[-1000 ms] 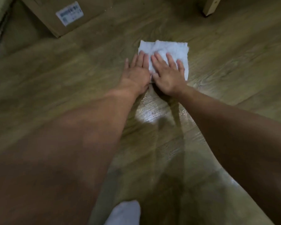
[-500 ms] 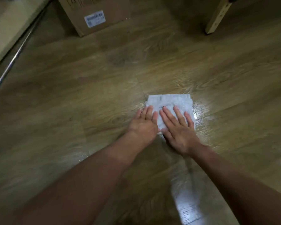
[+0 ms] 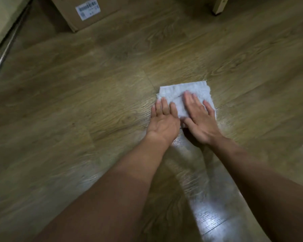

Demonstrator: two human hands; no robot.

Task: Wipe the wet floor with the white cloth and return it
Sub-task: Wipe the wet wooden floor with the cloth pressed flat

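Note:
A folded white cloth (image 3: 177,92) lies flat on the wood-grain floor (image 3: 94,110), a little right of centre. My left hand (image 3: 163,121) presses its near left corner with straight fingers. My right hand (image 3: 198,117) lies flat across the cloth's right half, fingers spread and straight. Both palms hide the near part of the cloth. A wet, shiny streak (image 3: 205,212) runs on the floor from under my hands toward me.
A cardboard box (image 3: 80,13) with a white barcode label stands at the back left. A pale furniture leg (image 3: 219,5) is at the back right. A metal rail (image 3: 5,48) and a light edge run along the left side.
Both hands have slid the cloth across the floor, first toward me and now slightly away and to the right. The view has shifted with them; the white sock seen earlier is out of view.

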